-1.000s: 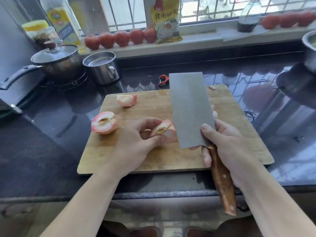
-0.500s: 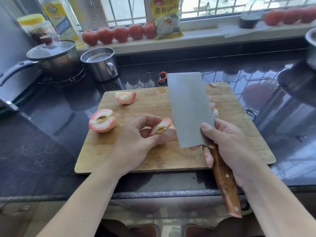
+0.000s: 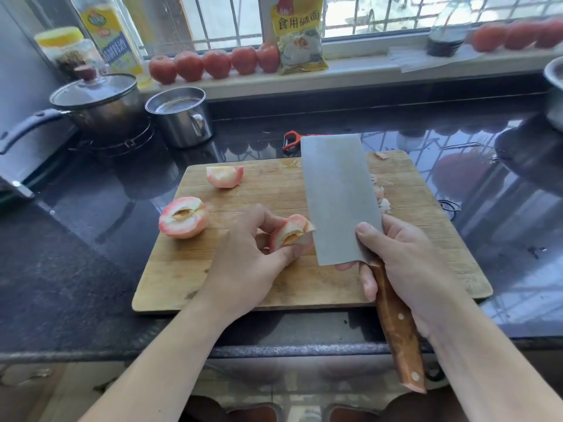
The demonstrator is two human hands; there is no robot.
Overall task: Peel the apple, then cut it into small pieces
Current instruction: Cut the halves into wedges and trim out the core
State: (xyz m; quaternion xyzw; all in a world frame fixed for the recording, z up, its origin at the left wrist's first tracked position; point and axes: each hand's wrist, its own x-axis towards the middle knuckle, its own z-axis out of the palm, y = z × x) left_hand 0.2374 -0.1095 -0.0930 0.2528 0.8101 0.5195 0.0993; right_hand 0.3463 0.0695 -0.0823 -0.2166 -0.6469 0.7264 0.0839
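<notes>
My left hand [image 3: 243, 257] pinches a cored apple quarter [image 3: 291, 231] over the middle of the cutting board [image 3: 274, 287], while my right hand [image 3: 405, 269] grips the cleaver [image 3: 338, 199] at its wooden handle, thumb on the flat of the blade. The blade edge touches the quarter at its 3 o'clock side. An apple half [image 3: 183, 217] lies at the board's 9 o'clock edge, another quarter [image 3: 224, 176] near 11 o'clock.

Matt steel cleaver [image 3: 336, 196], wooden board [image 3: 274, 278]
</notes>
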